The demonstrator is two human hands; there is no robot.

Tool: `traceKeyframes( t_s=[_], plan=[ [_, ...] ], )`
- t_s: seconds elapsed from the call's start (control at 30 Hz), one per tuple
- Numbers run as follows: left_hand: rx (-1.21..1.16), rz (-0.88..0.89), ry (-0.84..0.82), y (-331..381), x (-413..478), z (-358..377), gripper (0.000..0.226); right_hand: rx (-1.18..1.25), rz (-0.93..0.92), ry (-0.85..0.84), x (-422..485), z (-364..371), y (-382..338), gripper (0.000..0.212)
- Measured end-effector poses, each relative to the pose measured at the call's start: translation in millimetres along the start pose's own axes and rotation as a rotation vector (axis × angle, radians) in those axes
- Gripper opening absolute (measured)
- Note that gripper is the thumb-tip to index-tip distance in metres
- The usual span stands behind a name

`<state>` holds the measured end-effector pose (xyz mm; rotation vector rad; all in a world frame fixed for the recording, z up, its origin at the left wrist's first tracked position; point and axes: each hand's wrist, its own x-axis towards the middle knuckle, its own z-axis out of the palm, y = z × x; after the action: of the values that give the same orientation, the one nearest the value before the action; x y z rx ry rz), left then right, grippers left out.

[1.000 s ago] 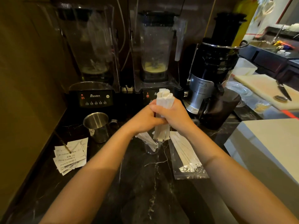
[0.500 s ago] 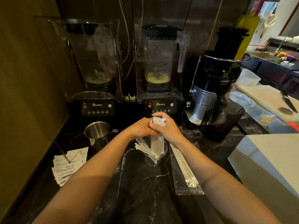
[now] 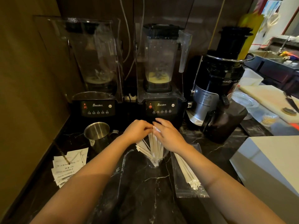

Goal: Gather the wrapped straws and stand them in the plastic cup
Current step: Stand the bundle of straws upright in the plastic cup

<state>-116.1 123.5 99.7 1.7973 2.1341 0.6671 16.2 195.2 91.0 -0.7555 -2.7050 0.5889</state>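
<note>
A bundle of white paper-wrapped straws (image 3: 153, 147) stands in a clear plastic cup (image 3: 162, 157) on the dark marble counter, fanning out to the left. My left hand (image 3: 137, 130) and my right hand (image 3: 168, 135) meet over the straws' top ends, fingers pinching and resting on the tips. The upper ends are hidden under my hands. More wrapped straws (image 3: 186, 171) lie in a clear plastic bag (image 3: 191, 191) just right of the cup.
Two blenders (image 3: 97, 109) (image 3: 161, 107) stand behind the cup, a black juicer (image 3: 216, 97) to the right. A steel jug (image 3: 97, 135) and paper receipts (image 3: 69, 165) sit at the left. A white box (image 3: 267, 159) fills the right side.
Both hands have lowered the straw bundle into the cup. The grip has loosened from a full fist around the bundle to fingers on its top ends.
</note>
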Motion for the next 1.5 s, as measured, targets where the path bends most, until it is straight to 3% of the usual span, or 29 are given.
traceKeyframes(
  t_s=[0.2,0.47,0.63,0.9,1.17,1.5],
  plan=[
    [0.231,-0.053,-0.037,-5.7,3.5,7.5,0.03,-0.241,0.079,-0.135,-6.2,5.9,2.8,0.056],
    [0.248,-0.231,-0.269,-2.7,8.1,15.1,0.054,-0.213,0.174,-0.215,-9.3,3.1,1.7,0.065],
    [0.215,-0.262,-0.176,-2.0,6.2,9.0,0.062,-0.161,0.208,-0.183,-10.5,-0.9,2.1,0.074],
    [0.19,-0.195,0.001,12.2,1.7,-12.0,0.059,-0.12,0.257,-0.1,-14.8,-22.0,2.3,0.072],
    [0.155,-0.016,0.052,56.0,-1.8,-3.1,0.06,-0.114,0.342,0.009,-40.6,-57.6,18.8,0.072],
    [-0.04,0.104,-0.088,105.3,-23.7,77.8,0.063,-0.044,0.506,-0.021,-102.9,-41.8,71.3,0.071]
  ],
)
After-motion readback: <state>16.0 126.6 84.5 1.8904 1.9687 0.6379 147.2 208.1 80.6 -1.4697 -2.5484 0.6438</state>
